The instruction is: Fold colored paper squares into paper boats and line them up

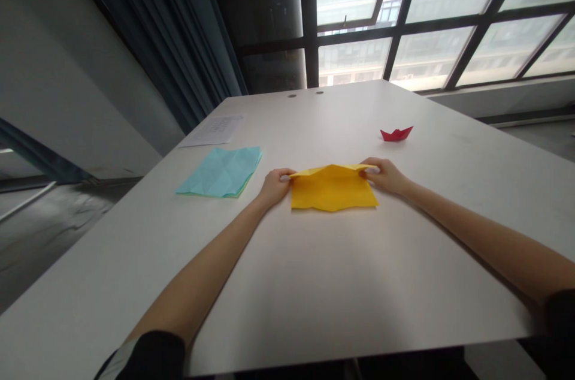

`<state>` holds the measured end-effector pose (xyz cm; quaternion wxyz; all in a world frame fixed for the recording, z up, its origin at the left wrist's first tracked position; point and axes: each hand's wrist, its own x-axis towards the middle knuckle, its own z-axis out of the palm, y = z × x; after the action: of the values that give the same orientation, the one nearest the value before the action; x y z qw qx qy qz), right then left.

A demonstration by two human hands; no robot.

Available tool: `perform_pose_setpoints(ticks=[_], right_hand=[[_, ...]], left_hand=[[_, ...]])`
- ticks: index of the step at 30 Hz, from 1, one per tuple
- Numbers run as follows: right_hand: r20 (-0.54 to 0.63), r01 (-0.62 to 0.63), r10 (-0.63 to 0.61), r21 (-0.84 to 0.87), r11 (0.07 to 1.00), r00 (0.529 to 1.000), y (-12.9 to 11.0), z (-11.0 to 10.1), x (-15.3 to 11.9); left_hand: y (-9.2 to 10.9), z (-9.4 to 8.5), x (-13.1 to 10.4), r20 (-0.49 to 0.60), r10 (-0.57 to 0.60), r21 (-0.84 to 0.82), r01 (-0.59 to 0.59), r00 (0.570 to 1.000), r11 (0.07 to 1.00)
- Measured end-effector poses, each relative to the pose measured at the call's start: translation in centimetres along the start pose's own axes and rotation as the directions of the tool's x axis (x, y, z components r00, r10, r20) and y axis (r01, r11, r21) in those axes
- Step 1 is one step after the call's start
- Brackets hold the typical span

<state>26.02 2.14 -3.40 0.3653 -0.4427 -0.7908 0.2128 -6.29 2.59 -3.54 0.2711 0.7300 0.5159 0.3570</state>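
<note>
A sheet of yellow paper (335,191), partly folded, stands bent over the white table, its upper edge raised and its lower edge near the tabletop. My left hand (275,186) pinches its upper left corner between thumb and fingers. At the upper right corner my right hand (385,175) grips the paper the same way. The upper edge bows up in the middle between the two hands. Some fingers of both hands are hidden behind the paper.
Left of my hands lies a stack of light blue creased paper (220,171), with green showing underneath. A printed white sheet (213,130) lies farther back. Toward the back right sits a red paper boat (396,133). The white table (287,296) ends before windows and a curtain.
</note>
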Motion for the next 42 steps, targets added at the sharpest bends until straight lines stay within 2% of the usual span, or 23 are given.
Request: perform_pose_setpoints(ticks=[5,11,18,22,25,27,30,33,37,42], right_hand=[[0.017,0.032,-0.031,-0.07,0.997,0.999,-0.2,-0.2,-0.1],[-0.007,-0.027,0.027,-0.125,0.992,1.0,-0.1,-0.2,0.0],[0.108,0.157,-0.14,-0.172,0.972,0.984,0.9,-0.3,0.2],[0.163,0.219,-0.181,-0.258,0.941,0.97,1.1,-0.6,0.5],[0.214,0.245,-0.179,-0.34,0.908,0.96,0.4,-0.6,0.7],[0.236,0.252,-0.169,-0.385,0.888,0.957,-0.6,-0.4,0.8],[0.265,0.257,-0.154,-0.418,0.871,0.952,-2.4,0.3,0.6],[0.296,0.261,-0.14,-0.423,0.868,0.945,-4.1,1.1,0.1],[0.352,0.297,-0.158,-0.386,0.873,0.923,-5.2,2.2,-0.6],[0.35,0.307,-0.171,-0.381,0.872,0.921,-5.0,3.0,-1.0]], left_hand=[[0.2,-0.1,-0.1,-0.015,0.011,0.099,-0.01,1.0,0.995],[0.5,-0.1,-0.2,-0.013,0.004,0.155,-0.002,1.0,0.988],[0.5,-0.2,0.1,0.049,0.038,0.295,-0.051,0.998,0.954],[1.5,-0.3,0.0,0.061,0.032,0.399,-0.054,0.998,0.915],[3.2,-0.1,-0.4,0.066,0.066,0.532,-0.091,0.996,0.842],[4.4,0.3,-0.8,0.113,0.116,0.568,-0.16,0.987,0.807],[5.9,1.4,-1.5,0.231,0.207,0.547,-0.303,0.951,0.78],[6.5,2.5,-2.2,0.312,0.249,0.52,-0.384,0.917,0.763],[6.9,3.3,-2.9,0.348,0.214,0.539,-0.382,0.913,0.751],[7.3,3.9,-3.4,0.364,0.154,0.594,-0.356,0.919,0.722]])
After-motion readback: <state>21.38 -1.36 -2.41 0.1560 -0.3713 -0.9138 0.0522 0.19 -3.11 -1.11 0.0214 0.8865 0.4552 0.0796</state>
